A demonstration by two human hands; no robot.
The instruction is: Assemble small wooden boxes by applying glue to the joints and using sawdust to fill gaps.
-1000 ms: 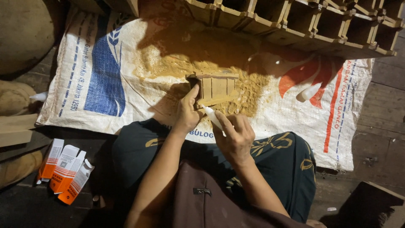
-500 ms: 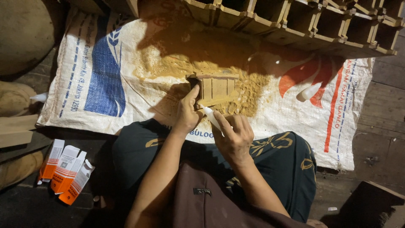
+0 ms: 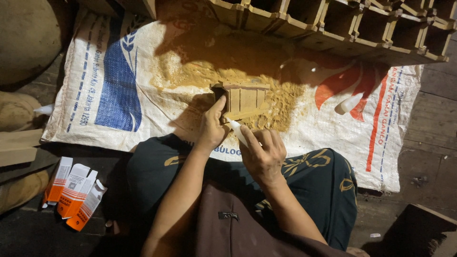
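A small wooden box piece (image 3: 245, 99) made of slats sits over a pile of sawdust (image 3: 281, 102) on a white woven sack (image 3: 143, 76). My left hand (image 3: 211, 127) grips its near left corner, thumb up along the side. My right hand (image 3: 263, 153) holds a small white glue tube (image 3: 236, 129), its nozzle touching the box's near edge. Both hands are over my lap, just in front of the sack's near edge.
A row of open wooden boxes (image 3: 333, 24) lines the far edge of the sack. Three orange-and-white cartons (image 3: 74, 190) lie on the dark floor at my left. Wood pieces (image 3: 19, 147) lie at the far left, a dark block (image 3: 419, 233) at the lower right.
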